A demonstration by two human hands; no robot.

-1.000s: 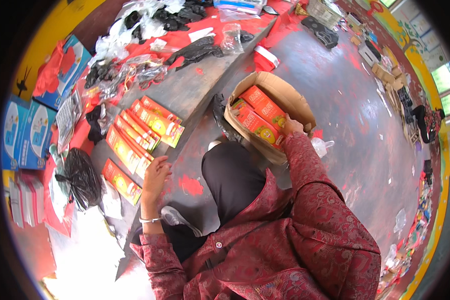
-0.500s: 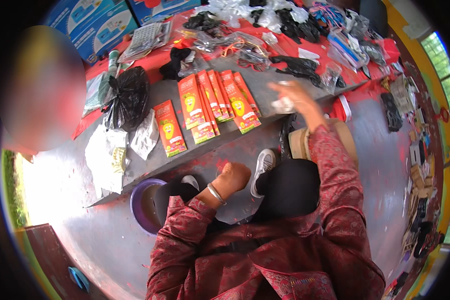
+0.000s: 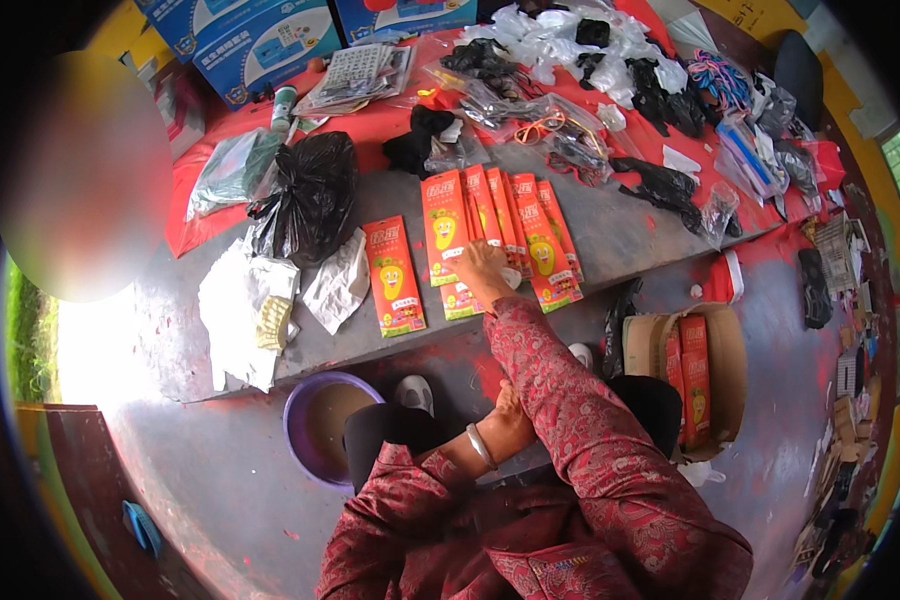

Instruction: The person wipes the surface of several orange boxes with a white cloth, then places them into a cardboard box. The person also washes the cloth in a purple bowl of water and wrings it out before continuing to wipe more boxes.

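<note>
Red flat packets (image 3: 543, 245) with a yellow mango cartoon lie overlapped in a row on the grey tabletop (image 3: 610, 225). My right hand (image 3: 482, 268) reaches over the middle packets, fingers curled down against them. A bit of crumpled white material (image 3: 511, 277) shows at its edge, seemingly in its grip. One single packet (image 3: 394, 275) lies apart, left of the row. Below the table edge my left hand (image 3: 510, 425), with a silver bangle, is closed beside my right forearm. The forearm partly hides its fingers, and what they hold, if anything, cannot be seen.
A black plastic bag (image 3: 315, 195) and white paper (image 3: 335, 285) are left of the packets. Plastic bags (image 3: 570, 45) crowd the red cloth behind. On the floor stand a purple bucket (image 3: 305, 455) and a cardboard box (image 3: 735, 385) holding red packets. A person (image 3: 80, 180) is at far left.
My right hand has swung left from above the table's right part onto the packet row. My left hand now sits against my right forearm. The view has shifted, revealing the box's packets.
</note>
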